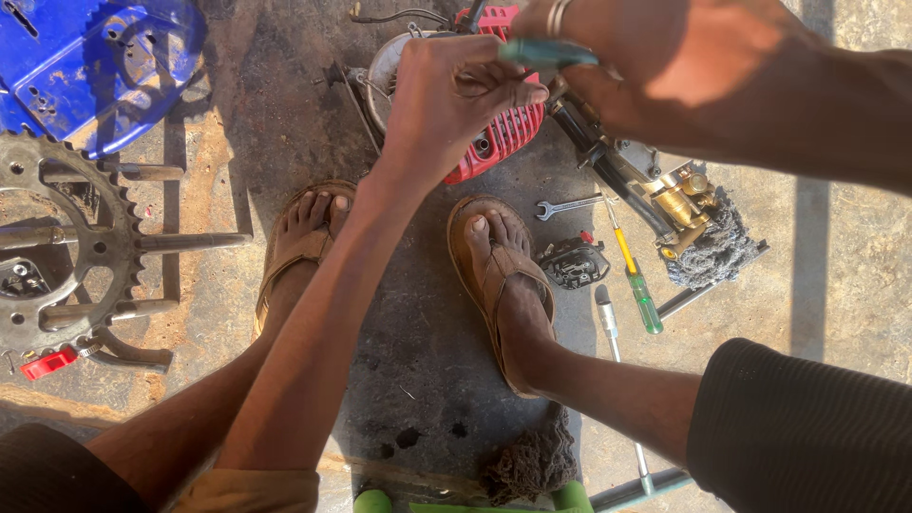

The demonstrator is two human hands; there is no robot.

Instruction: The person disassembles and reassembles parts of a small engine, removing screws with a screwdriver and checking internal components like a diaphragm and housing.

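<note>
At the top middle of the picture, our left hand (446, 104) presses closed fingers on the red engine (503, 133). Our right hand (646, 57) grips a green-handled tool (546, 52) just above it.

Small red-shrouded engine (503, 133) on stained concrete; green-handled tool (546, 52) level above it.

red engine (503, 133) half hidden by hands, blue panel (85, 66) cropped
</note>
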